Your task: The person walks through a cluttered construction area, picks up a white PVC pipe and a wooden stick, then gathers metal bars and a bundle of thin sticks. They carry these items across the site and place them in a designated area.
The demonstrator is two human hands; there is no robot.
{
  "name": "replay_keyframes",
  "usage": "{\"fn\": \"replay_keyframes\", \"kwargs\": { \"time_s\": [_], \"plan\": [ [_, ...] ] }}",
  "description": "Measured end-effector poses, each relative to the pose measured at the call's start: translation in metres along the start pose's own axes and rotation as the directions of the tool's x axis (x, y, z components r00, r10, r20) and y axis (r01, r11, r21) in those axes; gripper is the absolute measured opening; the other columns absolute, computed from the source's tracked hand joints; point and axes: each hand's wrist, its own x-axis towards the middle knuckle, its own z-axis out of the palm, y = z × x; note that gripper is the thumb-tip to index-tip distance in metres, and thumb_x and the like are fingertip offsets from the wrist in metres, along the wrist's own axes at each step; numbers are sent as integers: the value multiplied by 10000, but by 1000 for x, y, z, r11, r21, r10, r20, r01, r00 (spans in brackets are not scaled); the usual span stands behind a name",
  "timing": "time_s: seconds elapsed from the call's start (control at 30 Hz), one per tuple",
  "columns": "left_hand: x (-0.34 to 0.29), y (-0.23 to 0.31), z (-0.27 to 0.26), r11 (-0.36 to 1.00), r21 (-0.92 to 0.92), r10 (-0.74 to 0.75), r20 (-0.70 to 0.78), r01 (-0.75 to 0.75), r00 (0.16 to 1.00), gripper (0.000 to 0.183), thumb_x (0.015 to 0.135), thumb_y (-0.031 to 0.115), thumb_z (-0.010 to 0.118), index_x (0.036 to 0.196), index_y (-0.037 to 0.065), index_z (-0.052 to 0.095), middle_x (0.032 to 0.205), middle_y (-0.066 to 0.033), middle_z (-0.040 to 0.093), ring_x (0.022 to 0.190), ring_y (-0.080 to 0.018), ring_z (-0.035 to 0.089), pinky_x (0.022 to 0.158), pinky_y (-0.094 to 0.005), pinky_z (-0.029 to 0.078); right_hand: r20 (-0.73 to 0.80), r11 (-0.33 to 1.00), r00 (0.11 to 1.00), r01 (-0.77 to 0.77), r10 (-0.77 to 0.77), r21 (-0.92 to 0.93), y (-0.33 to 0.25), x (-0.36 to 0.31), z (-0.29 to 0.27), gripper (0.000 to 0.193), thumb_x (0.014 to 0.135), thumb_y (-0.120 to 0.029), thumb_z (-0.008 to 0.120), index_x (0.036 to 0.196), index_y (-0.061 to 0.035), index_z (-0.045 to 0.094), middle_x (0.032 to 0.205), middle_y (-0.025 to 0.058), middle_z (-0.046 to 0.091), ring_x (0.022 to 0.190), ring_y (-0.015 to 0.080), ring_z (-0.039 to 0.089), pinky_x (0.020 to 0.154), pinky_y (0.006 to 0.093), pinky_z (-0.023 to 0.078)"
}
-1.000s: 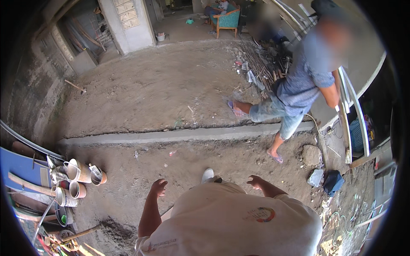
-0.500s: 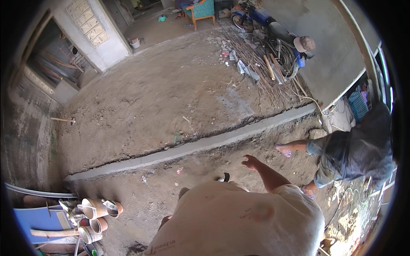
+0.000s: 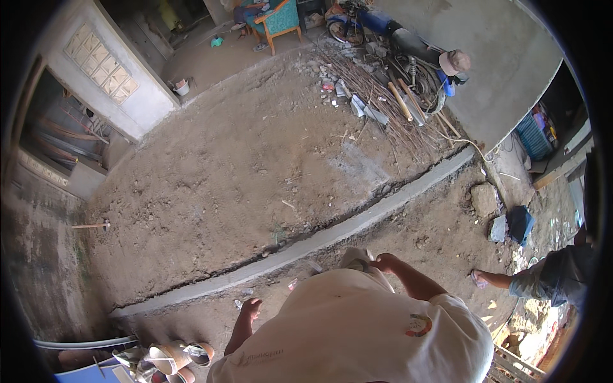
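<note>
Left hand (image 3: 251, 309): we see it low in the middle of the frame, left of the white shirt (image 3: 357, 322), over bare dirt; its fingers look partly bent, but we cannot tell whether they are open or closed.
Right hand (image 3: 385, 262): we find it right of centre, just beside the trouser leg (image 3: 355, 258); its fingers look curled, and we cannot tell whether they close on anything.
Concrete strip (image 3: 306, 247): nearest thing to both hands, we judge; grey and narrow, it slants from the lower left up to the right, above both hands in the frame.
Hammer (image 3: 92, 226): we spot it lying on the dirt at mid-left.
Buckets (image 3: 167, 359): clustered at lower left.
Motorcycle (image 3: 408, 43): at upper right by the wall, a cap (image 3: 454, 62) on its rear end; we see a heap of sticks (image 3: 367, 99) beside it.
Chair (image 3: 281, 19): teal with a wooden frame, at the top.
Stone (image 3: 484, 199): on the right, near a dark blue bundle (image 3: 520, 223).
Co-worker (image 3: 548, 277): we see this person at the right edge, partly cut off.
</note>
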Motion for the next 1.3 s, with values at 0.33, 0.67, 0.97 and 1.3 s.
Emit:
{"fn": "replay_keyframes", "kwargs": {
  "time_s": [0.33, 0.67, 0.97, 1.3],
  "plan": [
    [128, 330, -46, 935, 153, 271, 272, -319, 923, 438, 907, 331, 590, 1230, 36, 597, 1050, -111, 679, 806, -185, 624, 651, -329, 508, -68, 893, 944, 278, -322, -354, -38, 92, -91, 280, 858, -266, 516, 896, -52, 691, 944, 176, 678, 934, 356, 645, 826, 439, 509],
    [207, 672, -57, 689, 463, 427, 362, -557, 829, 498, 887, 350, 621, 1249, 13, 567, 1214, -176, 624, 1159, -273, 584, 972, -355, 447, 125, 985, 984, 112, -128, 128, -62, 267, -307, 382, 858, -406, 549, 957, -65, 691, 948, 193, 676, 902, 351, 648, 808, 443, 498],
    [318, 784, -117, 724, 536, 233, 402, -434, 886, 550, 871, 385, 643, 1284, 33, 551, 1208, -191, 619, 1100, -276, 609, 904, -375, 487, 47, 951, 990, 111, -130, 289, -104, 284, -464, 408, 866, -441, 538, 1058, -113, 683, 1060, 173, 668, 978, 343, 637, 859, 423, 494],
    [504, 1054, -210, 498, 672, 85, 591, -548, 802, 495, 880, 360, 622, 1245, 27, 588, 1192, -153, 636, 1056, -245, 624, 869, -360, 499, -149, 920, 989, 47, 13, 388, -153, 467, -522, 391, 867, -419, 531, 1108, -146, 675, 1093, 141, 668, 1003, 322, 633, 924, 382, 495]
  ]
}}
